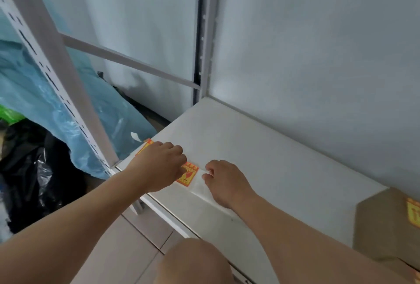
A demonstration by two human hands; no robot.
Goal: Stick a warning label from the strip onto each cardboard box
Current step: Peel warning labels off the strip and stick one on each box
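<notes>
Bare skin of a knee (pixel 195 261) is filling the bottom edge, closest to the lens, with pale floor tiles (pixel 127 245) showing beside it. Starting at the far left, a black plastic bag (pixel 34 170) is slumping on the floor, and a blue plastic sheet (pixel 45 101) is draping over it behind a perforated white shelf upright (pixel 68 74). Moving right, the left hand (pixel 159 166) is resting on the white shelf (pixel 272 158) near its left corner, fingers curled down over the label strip (pixel 197 181); it is covering part of the strip, pressing or gripping it there, though exactly which cannot be told. One orange label corner (pixel 145 146) is peeking out past the knuckles at the shelf's edge. Just right of that hand, an orange and yellow warning label (pixel 188 174) is lying flat on the clear backing, between the two hands. The right hand (pixel 225 180) is sitting just beside it, fingertips (pixel 208 173) bent and pinching at the bare, transparent end of the strip. Farther right, well apart from the hands, a cardboard box (pixel 386 227) is standing on the same shelf, with an orange label (pixel 414 212) already stuck on its top at the frame's edge.
</notes>
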